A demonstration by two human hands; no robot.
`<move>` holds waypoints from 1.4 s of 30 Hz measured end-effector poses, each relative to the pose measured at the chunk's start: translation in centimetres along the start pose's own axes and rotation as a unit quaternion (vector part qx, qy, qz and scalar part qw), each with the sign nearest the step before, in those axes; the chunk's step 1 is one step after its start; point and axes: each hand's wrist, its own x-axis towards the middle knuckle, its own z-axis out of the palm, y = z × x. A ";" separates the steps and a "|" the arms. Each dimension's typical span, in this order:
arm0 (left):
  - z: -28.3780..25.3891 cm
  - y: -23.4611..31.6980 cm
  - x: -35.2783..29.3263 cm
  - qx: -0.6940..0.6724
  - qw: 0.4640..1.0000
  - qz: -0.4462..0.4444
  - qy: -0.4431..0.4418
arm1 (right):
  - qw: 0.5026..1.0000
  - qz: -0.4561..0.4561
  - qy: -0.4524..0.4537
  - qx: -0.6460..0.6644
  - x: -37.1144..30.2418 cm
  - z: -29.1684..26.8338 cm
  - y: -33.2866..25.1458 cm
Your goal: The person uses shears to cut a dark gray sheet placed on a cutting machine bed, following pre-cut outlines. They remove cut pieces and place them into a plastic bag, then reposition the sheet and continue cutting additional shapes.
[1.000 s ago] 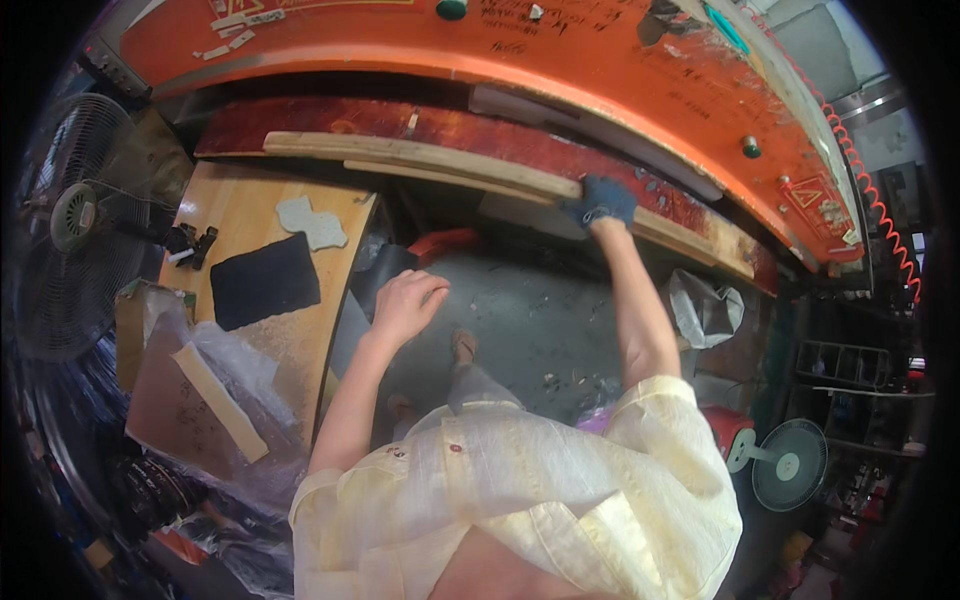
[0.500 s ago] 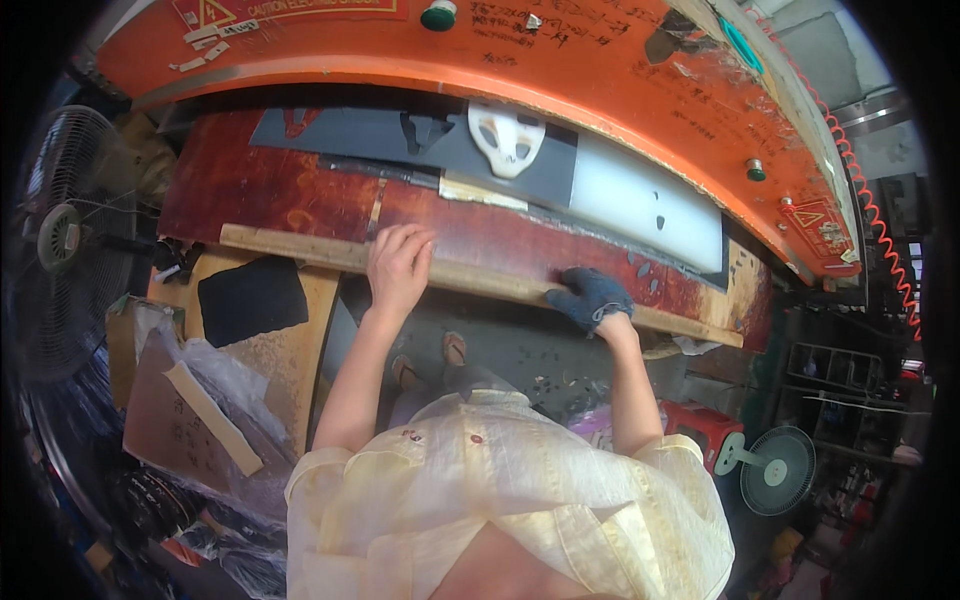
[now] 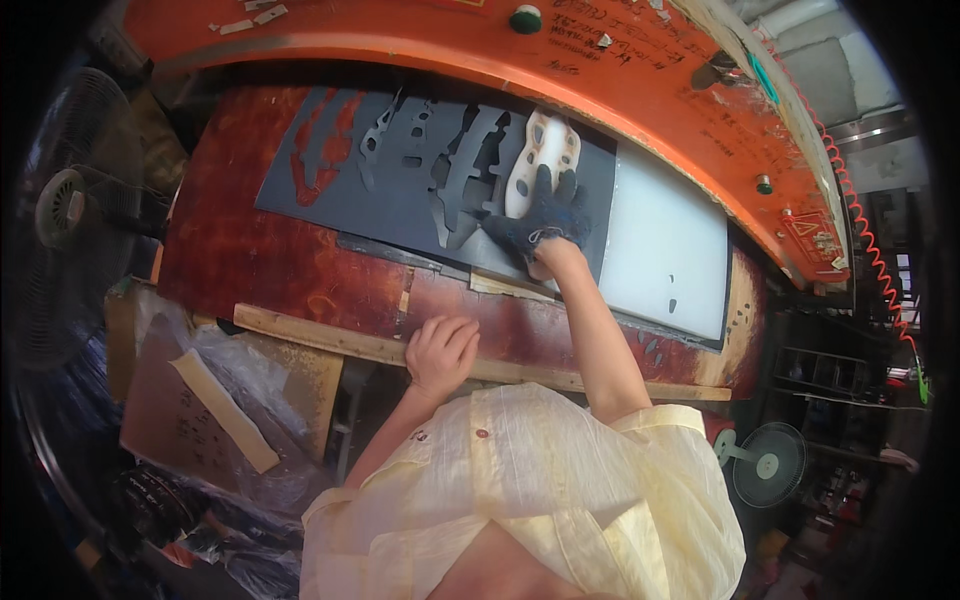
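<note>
Red-brown desk (image 3: 262,262) under an orange machine beam (image 3: 380,35). Pale holed plate (image 3: 549,152) lying on a black sheet (image 3: 403,195) near the beam. Judged stiff, fairly light, perhaps slick; narrow bridges between holes probably weakest. Best taken by the long outer edges; underside hidden. Over its near end: gloved right hand (image 3: 542,222), fingers splayed, no grip visible, contact uncertain. Farther out: white board (image 3: 662,240) to the right; bare left hand (image 3: 442,352) loosely curled on the desk's front, grip unclear.

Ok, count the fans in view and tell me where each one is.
2: a large fan at the far left, and a smaller fan at the lower right. The dark picture edges could hide more.
</note>
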 end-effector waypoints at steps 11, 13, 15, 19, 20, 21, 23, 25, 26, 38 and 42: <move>-2.0 0.9 -3.3 -0.015 0.999 -0.034 0.022 | 0.842 -0.041 -0.049 0.535 -2.1 1.8 7.8; -1.6 1.3 -1.4 -0.017 0.999 -0.005 0.032 | 0.706 -0.076 -0.099 0.698 -1.8 1.7 10.5; -0.9 1.5 1.2 -0.014 0.999 0.021 -0.029 | 0.601 -0.136 -0.091 0.782 -2.0 1.5 12.4; -0.2 0.9 5.8 0.016 0.994 0.039 -0.101 | 0.471 -0.106 -0.103 0.869 -4.2 0.9 14.1; -0.3 0.9 6.5 -0.010 0.993 0.043 -0.108 | 0.454 -0.087 -0.111 0.880 -4.7 0.7 14.3; -0.3 1.0 7.3 -0.031 0.991 0.047 -0.125 | 0.445 -0.066 -0.117 0.886 -4.9 0.6 14.5; 0.3 1.8 9.1 -0.178 0.969 0.005 -0.173 | 0.460 -0.022 -0.130 0.878 -4.8 0.8 14.9; 2.1 3.7 10.9 -0.456 0.838 -0.217 -0.206 | 0.506 -0.027 -0.072 0.859 -4.1 1.5 15.2; 3.4 4.8 11.7 -0.470 0.799 -0.316 -0.199 | 0.513 -0.064 -0.082 0.852 -3.8 1.9 15.5; 4.5 1.5 12.9 -0.345 0.819 -0.326 -0.323 | 0.651 0.064 0.051 0.755 -4.2 0.9 25.2; 5.8 1.3 16.1 -0.534 0.632 -0.480 -0.291 | 0.982 0.015 0.104 0.160 -5.6 2.8 27.2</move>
